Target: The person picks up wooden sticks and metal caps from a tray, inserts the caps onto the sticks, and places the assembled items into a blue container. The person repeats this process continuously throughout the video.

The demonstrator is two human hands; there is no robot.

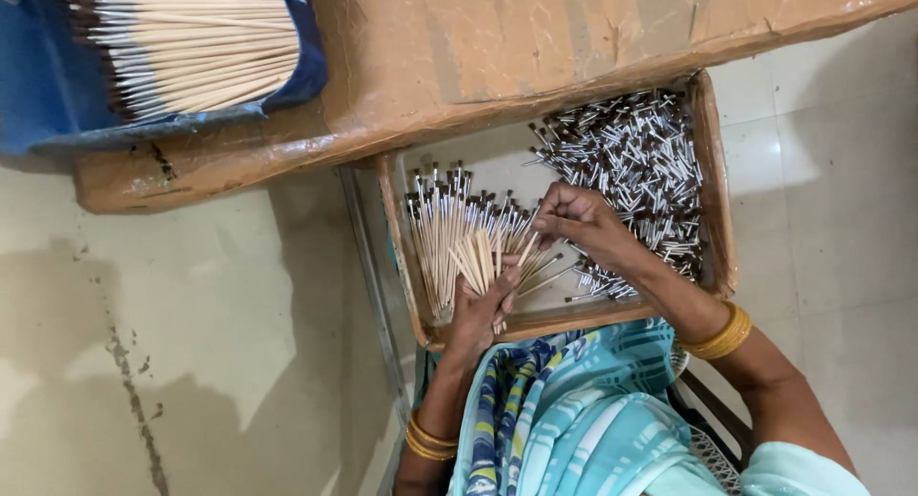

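A shallow brown tray rests in front of my lap. My left hand grips a fanned bunch of thin wooden brush handles at the tray's near edge. My right hand is closed, pinching one of these sticks beside the bunch. In the left part of the tray lies a row of finished small brushes, tips pointing away. A heap of loose metal ferrules with dark bristles fills the right part.
A brown taped cardboard-covered board lies beyond the tray. On it at the upper left, a blue container holds a big bundle of bare wooden sticks. Tiled floor lies left and right. My striped blue garment covers my lap.
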